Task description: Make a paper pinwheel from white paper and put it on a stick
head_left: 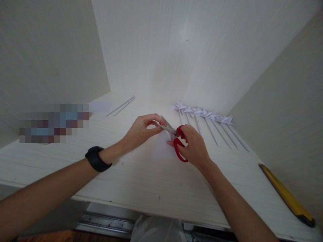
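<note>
My right hand (194,146) grips red-handled scissors (178,139), fingers through the loops, blades parted and pointing up-left. My left hand (142,129) pinches a small white piece of paper (161,148) at its upper edge, right at the scissor blades. A black band (96,158) sits on my left wrist. Both hands hover just above the pale wooden desk (151,188), near its middle.
A row of several white paper pinwheels on sticks (207,121) lies at the back right. Two thin white sticks (121,106) lie at the back left, beside a blurred patch. A yellow and black utility knife (287,195) lies along the right wall. Walls enclose three sides.
</note>
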The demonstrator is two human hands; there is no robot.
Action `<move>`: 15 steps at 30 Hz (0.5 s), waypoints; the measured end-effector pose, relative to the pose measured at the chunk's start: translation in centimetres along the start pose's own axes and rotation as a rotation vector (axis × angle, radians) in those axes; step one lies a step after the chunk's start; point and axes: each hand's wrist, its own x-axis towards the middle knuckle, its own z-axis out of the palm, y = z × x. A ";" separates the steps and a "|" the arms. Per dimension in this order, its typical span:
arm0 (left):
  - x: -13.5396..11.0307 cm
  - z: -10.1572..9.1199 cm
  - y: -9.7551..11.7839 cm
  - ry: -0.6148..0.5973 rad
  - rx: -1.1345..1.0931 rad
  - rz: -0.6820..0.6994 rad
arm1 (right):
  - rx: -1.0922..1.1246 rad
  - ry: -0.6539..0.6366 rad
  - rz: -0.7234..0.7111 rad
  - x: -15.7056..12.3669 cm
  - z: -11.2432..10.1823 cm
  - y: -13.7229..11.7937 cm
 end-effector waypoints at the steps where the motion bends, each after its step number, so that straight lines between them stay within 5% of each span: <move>1: 0.0 0.0 0.0 0.000 -0.013 -0.002 | -0.010 0.004 -0.001 0.0 0.0 0.1; 15: -0.1 0.2 -0.6 0.023 -0.171 -0.103 | -0.151 0.094 -0.086 -0.1 0.0 0.7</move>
